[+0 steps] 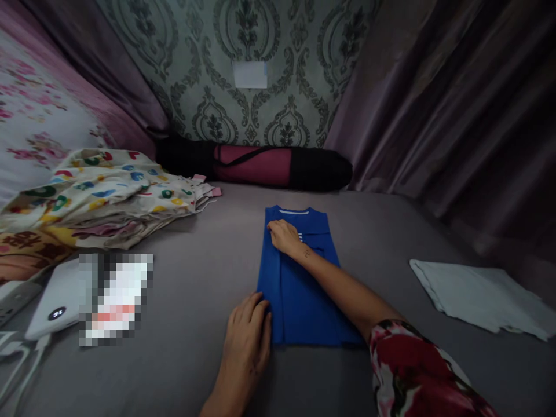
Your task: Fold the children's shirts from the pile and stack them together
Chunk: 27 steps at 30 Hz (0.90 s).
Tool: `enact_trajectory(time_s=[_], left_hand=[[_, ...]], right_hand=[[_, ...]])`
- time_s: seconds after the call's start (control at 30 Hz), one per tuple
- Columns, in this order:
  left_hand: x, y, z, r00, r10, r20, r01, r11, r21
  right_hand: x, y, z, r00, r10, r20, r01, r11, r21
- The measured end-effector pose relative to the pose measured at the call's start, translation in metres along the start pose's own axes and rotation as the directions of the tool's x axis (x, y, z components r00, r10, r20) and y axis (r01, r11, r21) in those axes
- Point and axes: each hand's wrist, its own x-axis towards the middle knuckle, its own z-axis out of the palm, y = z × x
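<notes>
A blue T-shirt (306, 307) lies on the grey sheet, its sides folded inward into a long strip. Its neckline, with a pale band inside, points away from me. My right hand (284, 236) reaches across the shirt to the upper left edge, fingers curled and closed on the fabric there. Part of a white print shows beside that hand. Near the lower left corner, my left hand (247, 327) rests with fingers extended along the shirt's side edge, palm down. The undersides of both hands are hidden.
A folded pale cloth (482, 295) lies to the right. On the left are a patterned fabric pile (130, 185), a white power bank (65, 298) with cables and a blurred-out device (119, 298). A black and maroon long bag (254, 166) lies along the wallpapered wall; curtains hang on both sides.
</notes>
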Motion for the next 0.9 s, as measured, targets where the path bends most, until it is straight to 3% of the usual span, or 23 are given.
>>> enact_trajectory(time_s=[0.17, 0.27, 0.47, 0.63, 0.9], left_hand=[[-0.001, 0.000, 0.001, 1.000, -0.004, 0.017, 0.003, 1.000, 0.018], [-0.002, 0.000, 0.001, 0.999, -0.014, 0.034, 0.013, 1.000, 0.022], [-0.002, 0.000, 0.001, 1.000, 0.000, 0.015, 0.000, 1.000, 0.018], [-0.002, -0.001, -0.001, 1.000, 0.013, 0.025, -0.014, 1.000, 0.016], [-0.002, -0.002, -0.002, 1.000, 0.021, 0.012, -0.020, 1.000, -0.014]], right_hand=[[0.016, 0.016, -0.013, 0.997, 0.070, -0.041, -0.062, 0.982, 0.177], [0.025, 0.022, -0.013, 0.990, 0.116, -0.085, -0.103, 0.984, 0.147], [0.039, 0.016, 0.012, 0.999, 0.040, 0.002, -0.040, 0.998, 0.044], [0.052, 0.018, 0.030, 0.987, 0.100, 0.123, -0.110, 0.991, 0.079], [0.046, 0.017, 0.019, 0.986, 0.097, 0.135, -0.113, 0.986, 0.123]])
